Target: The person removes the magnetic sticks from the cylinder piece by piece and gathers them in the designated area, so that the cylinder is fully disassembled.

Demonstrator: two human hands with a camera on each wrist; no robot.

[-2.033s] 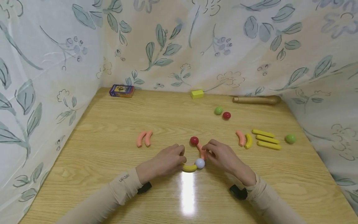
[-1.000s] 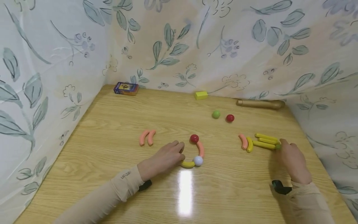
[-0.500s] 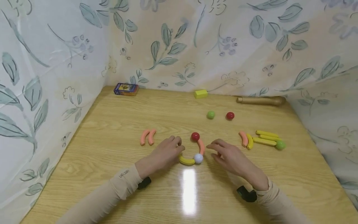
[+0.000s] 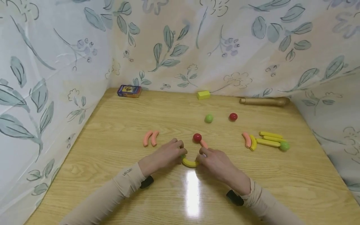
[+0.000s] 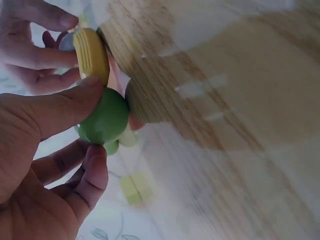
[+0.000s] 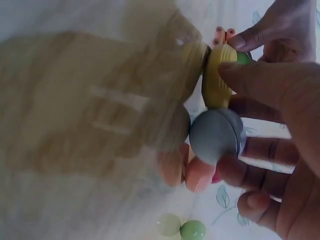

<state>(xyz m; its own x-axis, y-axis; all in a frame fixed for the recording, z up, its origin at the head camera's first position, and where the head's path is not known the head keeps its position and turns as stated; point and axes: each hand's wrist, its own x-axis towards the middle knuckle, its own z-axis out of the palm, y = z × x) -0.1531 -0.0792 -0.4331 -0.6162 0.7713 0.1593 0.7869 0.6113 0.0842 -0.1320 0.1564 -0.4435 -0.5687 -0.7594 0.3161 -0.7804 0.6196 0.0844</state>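
My left hand point(image 4: 166, 154) pinches a green ball point(image 5: 106, 117) between thumb and fingers at the left end of a curved yellow rod point(image 4: 190, 163). My right hand point(image 4: 220, 164) is at the rod's other end. In the right wrist view its thumb presses the yellow rod, with fingers behind the rod and against a white ball point(image 6: 212, 135), which looks grey there. A curved pink rod point(image 4: 204, 144) runs from the white ball to a red ball point(image 4: 197, 137). The right hand hides most of the white ball in the head view.
Two pink rods point(image 4: 150, 138) lie left. On the right are a pink rod point(image 4: 246, 140), a curved yellow rod point(image 4: 253, 143), straight yellow rods point(image 4: 268, 142) and a green ball point(image 4: 284, 146). Farther back are green point(image 4: 209, 118) and red balls point(image 4: 233, 117), a yellow block point(image 4: 203, 95), a box point(image 4: 129, 91) and a wooden stick point(image 4: 264, 101).
My right hand reached to the green ball at the right, came back, and now grips the yellow rod near the white ball. The back green ball rolled left, away from the red one.
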